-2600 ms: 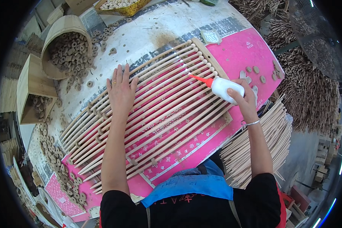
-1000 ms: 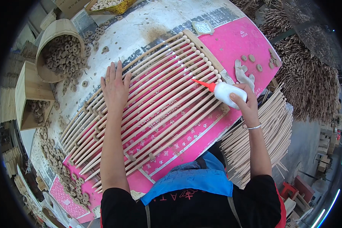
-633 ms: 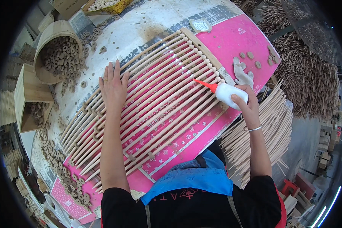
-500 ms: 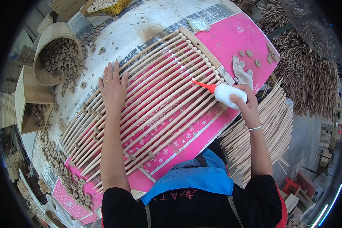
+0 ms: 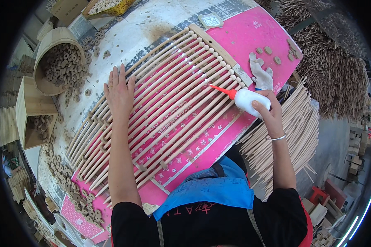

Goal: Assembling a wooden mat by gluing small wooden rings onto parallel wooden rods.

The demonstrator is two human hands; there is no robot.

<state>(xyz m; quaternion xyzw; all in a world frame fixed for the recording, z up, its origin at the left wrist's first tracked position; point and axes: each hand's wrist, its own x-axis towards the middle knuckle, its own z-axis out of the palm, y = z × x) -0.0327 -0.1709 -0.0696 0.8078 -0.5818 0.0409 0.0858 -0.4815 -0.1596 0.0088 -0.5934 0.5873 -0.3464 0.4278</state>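
Note:
My right hand (image 5: pixel 272 115) is wrapped round a white squeeze bottle (image 5: pixel 251 102) with a long red nozzle (image 5: pixel 224 90). The bottle lies tilted, its tip pointing left, close above or touching the row of wooden rods (image 5: pixel 173 90); I cannot tell which. Round wooden balls (image 5: pixel 215 54) cap the rods' far right ends, and the near left ends taper. White wet-looking dabs (image 5: pixel 190 62) run across several rods just below the balls. My left hand (image 5: pixel 120 92) lies flat on the rods' left side, fingers stretched out. Wooden rings (image 5: pixel 104 140) sit on some rods toward the tapered ends.
A wooden strip (image 5: pixel 216 45) lies along the ball ends, near a pale work glove (image 5: pixel 260 74). At left, a wooden bucket (image 5: pixel 49 39) and a wooden box (image 5: pixel 31 103) spill rings onto the table. Bundled rods (image 5: pixel 284 131) stand beside the table's right edge.
The nozzle tip has shifted slightly right along the row, toward the rods nearer me. My left hand stays flat on the rods. The whole view has tilted a little.

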